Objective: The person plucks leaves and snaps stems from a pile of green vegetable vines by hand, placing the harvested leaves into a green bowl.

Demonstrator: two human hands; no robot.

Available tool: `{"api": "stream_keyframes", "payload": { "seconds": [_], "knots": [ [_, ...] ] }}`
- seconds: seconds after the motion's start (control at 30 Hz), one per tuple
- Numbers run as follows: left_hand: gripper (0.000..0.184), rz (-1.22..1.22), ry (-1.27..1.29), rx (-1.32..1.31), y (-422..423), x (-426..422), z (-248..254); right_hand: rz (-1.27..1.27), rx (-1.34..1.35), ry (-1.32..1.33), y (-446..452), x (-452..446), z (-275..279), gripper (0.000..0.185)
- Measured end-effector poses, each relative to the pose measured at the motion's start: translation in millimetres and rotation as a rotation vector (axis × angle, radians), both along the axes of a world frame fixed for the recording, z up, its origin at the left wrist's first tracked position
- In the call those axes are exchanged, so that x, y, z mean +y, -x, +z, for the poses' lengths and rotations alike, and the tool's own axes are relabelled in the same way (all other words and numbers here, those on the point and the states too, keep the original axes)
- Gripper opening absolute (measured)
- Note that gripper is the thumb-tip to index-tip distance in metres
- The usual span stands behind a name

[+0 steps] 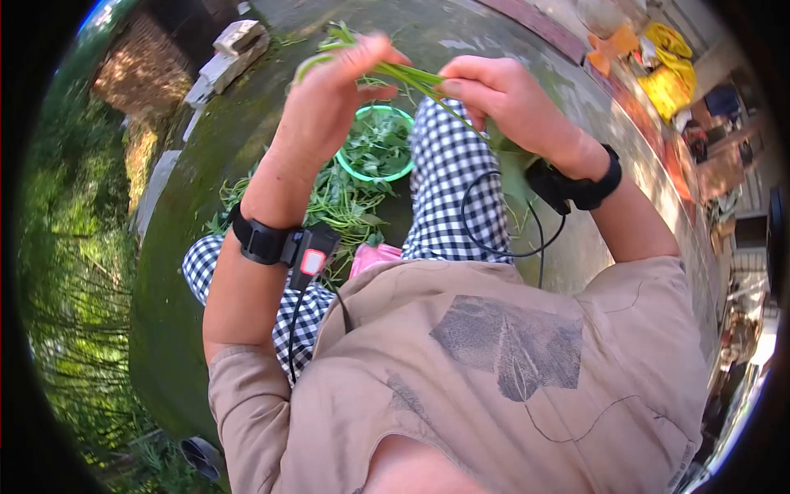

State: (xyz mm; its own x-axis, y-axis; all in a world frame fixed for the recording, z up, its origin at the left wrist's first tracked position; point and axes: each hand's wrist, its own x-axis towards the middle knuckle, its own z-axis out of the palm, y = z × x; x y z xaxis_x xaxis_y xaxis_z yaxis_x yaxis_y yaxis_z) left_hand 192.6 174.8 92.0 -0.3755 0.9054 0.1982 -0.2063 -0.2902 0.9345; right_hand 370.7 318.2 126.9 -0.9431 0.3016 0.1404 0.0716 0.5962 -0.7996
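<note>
My right hand [506, 95] pinches a bunch of long green stems [415, 78] between thumb and fingers, above my checked trouser leg. The stems run across to my left hand [341, 70], which is curled loosely around their other end and slightly blurred. Some green shows past the back of that hand. Beneath the hands, a round green-rimmed basket [410, 165] holds picked leaves [374, 144]. A heap of leafy stems [354, 202] lies beside it on the ground, partly hidden by my left forearm.
Pale stone blocks [226, 62] line the left edge of the concrete ground [177, 329], with greenery beyond. Something pink [377, 257] lies between my legs. On the right are a yellow bag [666, 78] and assorted clutter. Cables hang from both wrist straps.
</note>
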Motion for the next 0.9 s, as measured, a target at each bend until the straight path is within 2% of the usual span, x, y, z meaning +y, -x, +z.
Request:
{"api": "stream_keyframes", "payload": {
  "seconds": [0.03,0.1,0.17,0.27,0.37,0.47,0.57,0.67,0.77,0.8,0.9],
  "knots": [
    [0.045,-0.1,0.15,0.056,-16,1,5,-0.054,-0.016,-0.026,-24,13,-3,0.021],
    [0.048,-0.265,0.454,0.366,-19,10,-19,-0.19,-0.066,-0.001,-76,39,-16,0.02],
    [0.044,-0.173,0.523,0.409,-17,11,-46,-0.338,-0.128,0.109,-128,63,-48,0.02],
    [0.037,0.065,0.594,0.153,8,-2,-58,-0.583,-0.181,0.307,-205,88,-120,0.019],
    [0.032,0.228,0.609,-0.098,64,-30,-98,-0.71,-0.315,0.334,-256,101,-215,0.02],
    [0.034,0.353,0.719,-0.145,106,-69,-140,-0.735,-0.395,0.121,-253,95,-293,0.024],
    [0.035,0.431,0.872,-0.248,127,-110,-170,-0.796,-0.387,0.039,-232,93,-374,0.026],
    [0.037,0.515,0.964,-0.325,134,-142,-191,-0.87,-0.527,0.063,-205,93,-431,0.029],
    [0.037,0.536,1.008,-0.355,137,-166,-204,-0.795,-0.589,0.118,-187,80,-467,0.033],
    [0.036,0.549,1.037,-0.358,135,-170,-207,-0.728,-0.699,0.153,-181,72,-464,0.039],
    [0.035,0.5,1.106,-0.371,128,-176,-217,-0.645,-0.857,-0.094,-178,44,-460,0.046]
  ]
}}
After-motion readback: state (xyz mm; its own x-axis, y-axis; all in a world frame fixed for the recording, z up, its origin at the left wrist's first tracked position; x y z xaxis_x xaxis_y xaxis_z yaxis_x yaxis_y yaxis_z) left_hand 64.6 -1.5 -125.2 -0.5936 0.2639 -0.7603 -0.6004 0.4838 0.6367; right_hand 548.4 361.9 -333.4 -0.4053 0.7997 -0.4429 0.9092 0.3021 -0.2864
